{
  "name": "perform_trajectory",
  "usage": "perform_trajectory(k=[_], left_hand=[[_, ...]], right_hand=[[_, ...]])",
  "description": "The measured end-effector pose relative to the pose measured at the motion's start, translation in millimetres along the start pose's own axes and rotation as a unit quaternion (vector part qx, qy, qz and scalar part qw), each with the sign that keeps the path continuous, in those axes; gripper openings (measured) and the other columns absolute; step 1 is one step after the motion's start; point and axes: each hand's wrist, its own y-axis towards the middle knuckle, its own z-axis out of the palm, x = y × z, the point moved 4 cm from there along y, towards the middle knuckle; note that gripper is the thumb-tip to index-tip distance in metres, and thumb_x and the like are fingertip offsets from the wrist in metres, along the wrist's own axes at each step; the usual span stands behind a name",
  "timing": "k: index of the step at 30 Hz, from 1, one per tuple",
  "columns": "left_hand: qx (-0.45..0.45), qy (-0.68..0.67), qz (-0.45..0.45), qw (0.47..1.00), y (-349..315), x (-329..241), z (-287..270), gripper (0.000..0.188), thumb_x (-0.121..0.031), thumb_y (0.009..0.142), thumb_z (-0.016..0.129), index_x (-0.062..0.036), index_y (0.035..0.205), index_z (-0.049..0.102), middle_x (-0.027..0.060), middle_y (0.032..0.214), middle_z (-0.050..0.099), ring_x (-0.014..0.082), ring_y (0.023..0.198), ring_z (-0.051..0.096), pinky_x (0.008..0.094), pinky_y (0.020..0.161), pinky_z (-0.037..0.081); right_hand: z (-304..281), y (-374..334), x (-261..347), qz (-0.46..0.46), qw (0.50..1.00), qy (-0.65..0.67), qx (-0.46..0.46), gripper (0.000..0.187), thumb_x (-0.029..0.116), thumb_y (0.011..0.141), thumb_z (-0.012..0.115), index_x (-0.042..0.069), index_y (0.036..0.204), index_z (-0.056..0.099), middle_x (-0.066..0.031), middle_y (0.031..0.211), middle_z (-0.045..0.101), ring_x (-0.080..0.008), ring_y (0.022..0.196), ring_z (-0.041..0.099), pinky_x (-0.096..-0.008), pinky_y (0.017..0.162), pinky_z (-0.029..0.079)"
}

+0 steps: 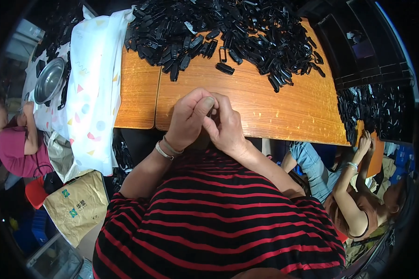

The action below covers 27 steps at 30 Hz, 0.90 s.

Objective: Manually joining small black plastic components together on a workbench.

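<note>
My left hand [187, 118] and my right hand [224, 124] are pressed together over the near edge of the wooden table [274, 109], fingers curled around something small that stays hidden between them. A bracelet circles my left wrist. A large heap of small black plastic parts [228, 32] lies at the far side of the table. One black part [225, 68] lies alone in front of the heap, closest to my hands.
A white patterned cloth [95, 83] covers the table to the left, with a metal bowl [49, 80] on it. A person in pink sits at far left, another person sits at right beside more black parts [375, 109]. A brown paper sack [77, 207] stands at lower left.
</note>
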Motion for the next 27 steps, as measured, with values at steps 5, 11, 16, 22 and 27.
perform_trajectory(k=[5, 11, 16, 22, 27], left_hand=[[-0.031, 0.202, -0.022, 0.979, -30, -9, -40, 0.023, -0.013, 0.098, 0.046, 0.0009, 0.089, 0.061, 0.0076, 0.074, 0.059, 0.0149, 0.068, 0.056, 0.0274, 0.062, 0.045], [0.026, 0.619, -0.177, 0.765, -126, -44, -133, 0.019, -0.019, 0.086, 0.065, -0.0027, 0.095, 0.067, 0.0151, 0.081, 0.063, 0.0337, 0.081, 0.063, 0.0383, 0.069, 0.049], [-0.030, 0.544, -0.033, 0.838, -98, -50, -110, 0.016, -0.012, 0.083, 0.068, -0.0025, 0.095, 0.066, 0.0140, 0.083, 0.063, 0.0319, 0.081, 0.064, 0.0384, 0.068, 0.050], [0.013, 0.488, 0.222, 0.844, 14, -20, -23, 0.017, -0.005, 0.081, 0.061, -0.0058, 0.098, 0.065, 0.0108, 0.090, 0.059, 0.0287, 0.082, 0.061, 0.0384, 0.066, 0.050], [0.063, 0.571, 0.250, 0.779, 77, 16, 16, 0.013, -0.004, 0.078, 0.058, -0.0027, 0.090, 0.063, 0.0112, 0.086, 0.053, 0.0272, 0.086, 0.059, 0.0367, 0.071, 0.052]], right_hand=[[16, 3, -4, 0.012, 0.986, 0.020, 0.167, 0.045, 0.012, 0.078, 0.075, 0.006, 0.118, 0.055, -0.0099, 0.081, 0.061, -0.0205, 0.069, 0.062, -0.0308, 0.061, 0.049], [-73, 8, -41, 0.038, 0.993, -0.112, -0.008, 0.022, 0.014, 0.082, 0.074, 0.003, 0.100, 0.066, -0.0112, 0.086, 0.065, -0.0191, 0.073, 0.065, -0.0314, 0.065, 0.052], [-138, 10, -66, 0.082, 0.898, -0.407, -0.145, 0.019, 0.015, 0.083, 0.071, 0.003, 0.096, 0.067, -0.0149, 0.089, 0.063, -0.0311, 0.072, 0.065, -0.0390, 0.064, 0.052], [-126, 18, -68, 0.098, 0.896, -0.420, -0.108, 0.016, 0.010, 0.078, 0.073, 0.001, 0.089, 0.066, -0.0160, 0.088, 0.062, -0.0360, 0.075, 0.064, -0.0419, 0.066, 0.051], [-109, 17, -60, 0.120, 0.924, -0.357, -0.070, 0.018, 0.008, 0.076, 0.074, -0.001, 0.086, 0.061, -0.0192, 0.090, 0.064, -0.0384, 0.081, 0.064, -0.0437, 0.069, 0.051]])
